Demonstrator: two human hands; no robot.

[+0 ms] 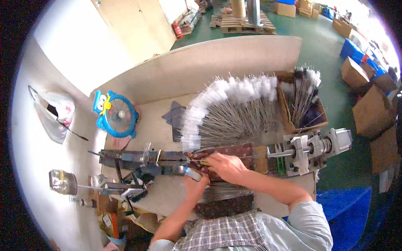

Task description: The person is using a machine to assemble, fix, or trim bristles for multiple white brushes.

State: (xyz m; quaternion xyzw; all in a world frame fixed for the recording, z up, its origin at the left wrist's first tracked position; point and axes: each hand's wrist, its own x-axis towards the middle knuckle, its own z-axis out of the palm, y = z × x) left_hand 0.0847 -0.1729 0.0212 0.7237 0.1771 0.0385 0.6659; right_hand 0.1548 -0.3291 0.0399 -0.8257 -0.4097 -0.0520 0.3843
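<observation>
My left hand point(199, 182) is closed round a pale cylindrical handle point(192, 173) with a bluish end, beside the machine bed. Just to its right, my right hand point(227, 168) has its fingers pinched together over the dark patterned cloth point(247, 152). A small yellow piece point(204, 162) shows at the right fingertips, near a thin wire running along the bed; what the fingers grip is hidden. The long dark machine bed point(125, 158) with a spring lies left of the hands. Beyond them a fan-shaped pile of wire-stemmed brushes point(234, 113) has white bristle heads pointing away.
A cardboard box point(312, 125) of more brushes stands at the back right. A metal spindle unit point(303, 150) is fixed at the right end of the table. A blue toy-shaped fan point(136, 115) stands at the left. A low panel point(234, 54) borders the far side.
</observation>
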